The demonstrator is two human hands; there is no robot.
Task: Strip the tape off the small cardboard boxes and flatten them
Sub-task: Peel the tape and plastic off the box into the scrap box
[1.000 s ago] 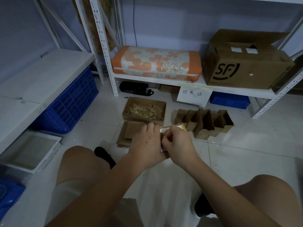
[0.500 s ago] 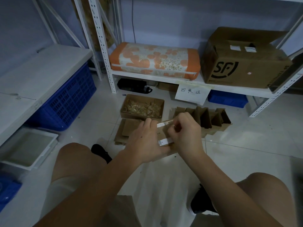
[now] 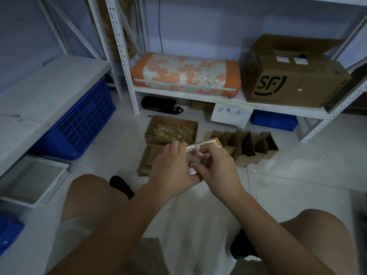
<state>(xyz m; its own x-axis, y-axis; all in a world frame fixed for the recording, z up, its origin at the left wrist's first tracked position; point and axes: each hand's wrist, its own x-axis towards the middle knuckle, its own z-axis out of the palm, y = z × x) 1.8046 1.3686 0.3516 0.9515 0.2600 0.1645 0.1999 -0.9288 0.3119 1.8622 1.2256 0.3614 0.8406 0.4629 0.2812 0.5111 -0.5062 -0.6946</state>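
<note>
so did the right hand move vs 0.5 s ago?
Yes. The right hand has dropped toward the person: its knuckles no longer overlap the row of folded cardboard boxes on the floor, and it now picks at the small box.

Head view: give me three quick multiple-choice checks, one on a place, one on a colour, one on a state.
1. Where does the open box of tape scraps sit?
A. on the floor below the shelf
B. on the shelf
C. in the crate

2. What colour is the slatted crate on the left?
A. red
B. blue
C. green

3. What is the left hand doing?
A. hanging idle
B. resting on a knee
C. holding the small box

Answers:
1 A, it stands on the tiles in front of the shelf.
2 B, its sides are blue.
3 C, its grip wraps the box while the right hand picks at it.
</note>
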